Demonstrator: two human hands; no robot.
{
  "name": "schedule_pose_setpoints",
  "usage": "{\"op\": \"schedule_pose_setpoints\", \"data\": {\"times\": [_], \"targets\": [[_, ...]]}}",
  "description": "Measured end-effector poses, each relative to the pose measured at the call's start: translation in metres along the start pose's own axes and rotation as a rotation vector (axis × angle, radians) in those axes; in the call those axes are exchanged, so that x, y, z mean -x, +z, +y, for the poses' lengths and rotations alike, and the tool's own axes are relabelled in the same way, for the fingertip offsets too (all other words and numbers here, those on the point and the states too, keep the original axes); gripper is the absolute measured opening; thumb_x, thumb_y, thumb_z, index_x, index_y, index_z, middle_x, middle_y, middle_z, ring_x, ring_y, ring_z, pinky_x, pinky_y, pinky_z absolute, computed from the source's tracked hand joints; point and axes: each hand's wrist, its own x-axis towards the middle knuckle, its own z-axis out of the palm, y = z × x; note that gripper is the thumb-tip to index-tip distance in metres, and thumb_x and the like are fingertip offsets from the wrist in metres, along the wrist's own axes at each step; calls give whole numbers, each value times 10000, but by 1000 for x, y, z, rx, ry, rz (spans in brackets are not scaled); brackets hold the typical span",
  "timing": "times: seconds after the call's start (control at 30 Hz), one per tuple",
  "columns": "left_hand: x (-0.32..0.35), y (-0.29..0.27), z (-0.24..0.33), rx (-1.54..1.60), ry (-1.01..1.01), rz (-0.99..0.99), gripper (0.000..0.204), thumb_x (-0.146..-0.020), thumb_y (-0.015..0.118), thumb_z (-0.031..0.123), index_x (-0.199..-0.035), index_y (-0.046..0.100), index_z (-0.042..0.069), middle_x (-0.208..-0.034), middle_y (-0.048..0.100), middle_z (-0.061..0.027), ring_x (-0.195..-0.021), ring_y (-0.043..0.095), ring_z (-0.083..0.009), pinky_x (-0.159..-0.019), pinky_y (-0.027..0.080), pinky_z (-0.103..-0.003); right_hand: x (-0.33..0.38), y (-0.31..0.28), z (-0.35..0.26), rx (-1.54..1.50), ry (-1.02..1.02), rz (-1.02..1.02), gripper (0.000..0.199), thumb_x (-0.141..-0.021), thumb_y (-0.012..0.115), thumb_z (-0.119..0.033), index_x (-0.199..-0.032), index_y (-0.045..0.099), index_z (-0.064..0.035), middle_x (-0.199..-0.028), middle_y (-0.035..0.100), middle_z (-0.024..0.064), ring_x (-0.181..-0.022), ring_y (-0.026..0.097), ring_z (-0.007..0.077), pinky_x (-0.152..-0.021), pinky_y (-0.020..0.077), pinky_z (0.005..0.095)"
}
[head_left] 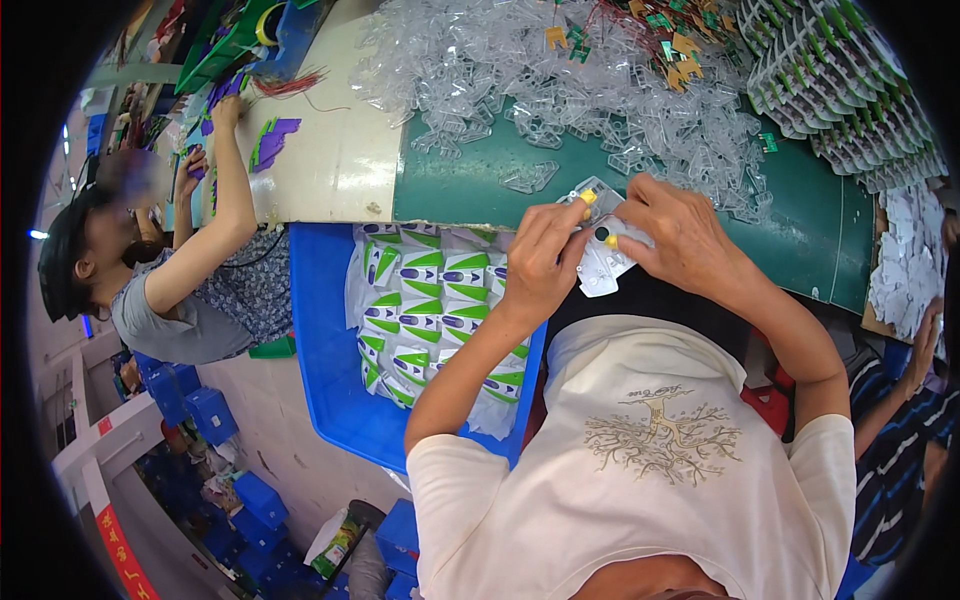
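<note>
Both hands meet at the front edge of the green bench over a white plastic casing (pixel 601 274), with a small dark round part (pixel 602 234) on it. My left hand (pixel 545 252) grips the casing's left side, fingers bent. From the other side my right hand (pixel 682 236) closes on it, its thumb lying across near the round part. Small bits of yellow show at the left fingertips and the right thumb tip; whether these are finger covers I cannot tell. A clear plastic piece (pixel 531 177) lies on the bench just beyond my left hand.
A heap of clear plastic pieces (pixel 560 85) covers the far bench, with small green and orange boards and red wires. White-green casings (pixel 830 80) are stacked at right. Left of me, a blue bin (pixel 325 370) holds white, green and purple devices. Co-workers sit at both sides.
</note>
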Motion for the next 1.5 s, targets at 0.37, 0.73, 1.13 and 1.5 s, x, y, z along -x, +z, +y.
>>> {"op": "schedule_pose_setpoints", "data": {"times": [0.37, 0.73, 1.13, 1.5], "targets": [[-10, -6, -5, 41, 63, -216, 591, -777, 653, -66, -1341, 504, 22, -926, 671, -83, -903, 583, -291, -790, 443, -401, 6, -4, -4, -30, 46, -46, 198, -750, 715, -137, -872, 643, 2, -884, 548, 135, -801, 614, 311, -639, 510, 431], [-8, -2, -7, 56, 47, -134, 604, -761, 660, -82, -1338, 505, 8, -883, 662, -70, -841, 611, -260, -754, 443, -377, -5, 14, 9, 155, -71, 148, 89, -672, 680, -60, -744, 629, -53, -749, 513, 62, -728, 561, 243, -586, 468, 386], [-14, -4, -5, 81, 34, -264, 626, -802, 608, -75, -1397, 459, 50, -1025, 678, -75, -922, 564, -271, -803, 410, -384, -5, -4, 0, 209, -157, 11, 43, -697, 680, -79, -718, 671, -43, -755, 517, 75, -684, 578, 237, -594, 467, 399], [-12, -7, 2, 26, 20, -298, 711, -771, 585, -105, -1439, 401, 55, -1064, 670, -77, -925, 554, -280, -822, 400, -394, 26, -1, -14, -215, -117, 129, 237, -767, 660, 20, -1003, 680, 5, -962, 684, 153, -773, 688, 289, -651, 561, 348]]}}
